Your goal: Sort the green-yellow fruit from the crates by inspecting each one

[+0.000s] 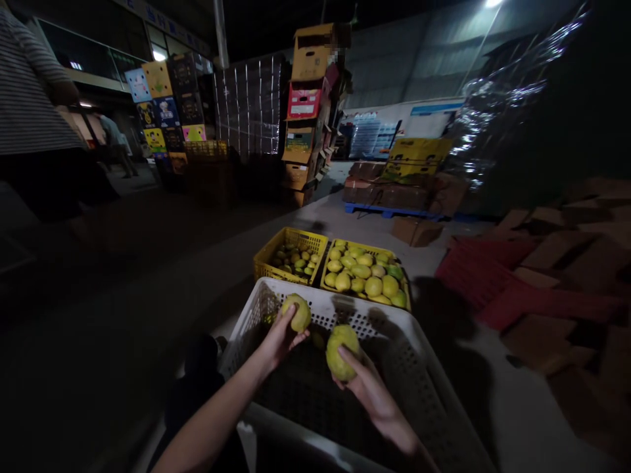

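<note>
My left hand [280,340] is closed around a rounded yellow-green fruit [300,316], its thumb on the near side. A larger, slightly bumpy yellow-green fruit [341,345] sits in the grip of my right hand [367,384]. Both hands are over a big white perforated plastic crate [419,328], whose inside is mostly in shadow; a fruit [318,339] shows dimly in it between my hands. Just beyond its far rim stand two yellow crates. The right one [323,279] is heaped with yellow and green fruits [362,270]; the left one [263,269] holds smaller-looking fruits [296,258] lower down.
Flattened cardboard [557,256] and red crates [493,276] lie at the right. Farther back are a blue pallet [389,210] with boxes and a tall box stack [303,118]. One person [39,98] stands at the left, another [116,138] farther off.
</note>
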Demonstrator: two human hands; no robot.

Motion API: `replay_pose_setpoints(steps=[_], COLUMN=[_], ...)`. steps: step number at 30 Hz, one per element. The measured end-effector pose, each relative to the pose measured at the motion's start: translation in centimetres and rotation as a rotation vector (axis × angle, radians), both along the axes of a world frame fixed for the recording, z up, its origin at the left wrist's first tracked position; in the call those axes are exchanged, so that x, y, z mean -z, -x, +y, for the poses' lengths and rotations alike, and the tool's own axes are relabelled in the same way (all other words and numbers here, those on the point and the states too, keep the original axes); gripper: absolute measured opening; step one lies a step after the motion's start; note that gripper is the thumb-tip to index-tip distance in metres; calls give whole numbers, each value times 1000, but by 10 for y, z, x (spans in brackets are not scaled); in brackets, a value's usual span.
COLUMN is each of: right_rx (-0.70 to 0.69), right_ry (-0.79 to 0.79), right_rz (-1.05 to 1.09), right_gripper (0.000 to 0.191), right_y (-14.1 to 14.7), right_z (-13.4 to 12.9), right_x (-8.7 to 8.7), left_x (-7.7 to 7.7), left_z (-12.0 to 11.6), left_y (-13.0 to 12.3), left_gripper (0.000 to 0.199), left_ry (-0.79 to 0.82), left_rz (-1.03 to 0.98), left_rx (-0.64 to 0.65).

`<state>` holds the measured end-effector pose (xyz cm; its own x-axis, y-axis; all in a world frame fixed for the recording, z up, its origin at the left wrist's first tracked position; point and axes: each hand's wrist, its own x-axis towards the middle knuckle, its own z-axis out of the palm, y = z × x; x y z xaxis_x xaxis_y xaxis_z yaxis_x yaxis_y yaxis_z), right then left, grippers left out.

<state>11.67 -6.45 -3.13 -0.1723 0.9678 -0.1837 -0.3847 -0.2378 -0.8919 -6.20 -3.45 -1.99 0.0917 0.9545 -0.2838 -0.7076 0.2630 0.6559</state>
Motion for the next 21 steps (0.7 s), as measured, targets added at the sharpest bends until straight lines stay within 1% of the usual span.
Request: replay_pose_setpoints(steps=[2,3,5,6,8,10,13,15,21], right_rx=[23,46,112,153,227,280,351,381,369], right_ry=[14,-5,-120,-196,-340,-421,-471,-501,-583], right_rz=[-108,-177,-317,-388,-510,-588,-622,-627,-649], right_gripper=[52,56,60,60,62,66,72,73,71], right_y=[-4,-5,-9,-11,-13,-15,-16,-16,-13], right_z=[-2,-2,-1,0,2,6,10,12,15], right_x=[2,2,4,5,11,19,31,35,37], left_x=[2,3,5,6,8,10,13,15,18], left_z=[-2,-2,-3,-3,-3,-3,-3,-4,-5], left_y=[-3,-5,-6,-6,-5,-4,-1,1,4], left_gripper=[53,57,62,64,62,61,61,62,65], left_ry=[-72,-107,-187,-234,-327,-398,-467,-514,-627], left_rz=[55,92,194,259,395,508,596,631,743], left_rx=[-39,-39,-36,-54,-122,-184,-198,-204,-162])
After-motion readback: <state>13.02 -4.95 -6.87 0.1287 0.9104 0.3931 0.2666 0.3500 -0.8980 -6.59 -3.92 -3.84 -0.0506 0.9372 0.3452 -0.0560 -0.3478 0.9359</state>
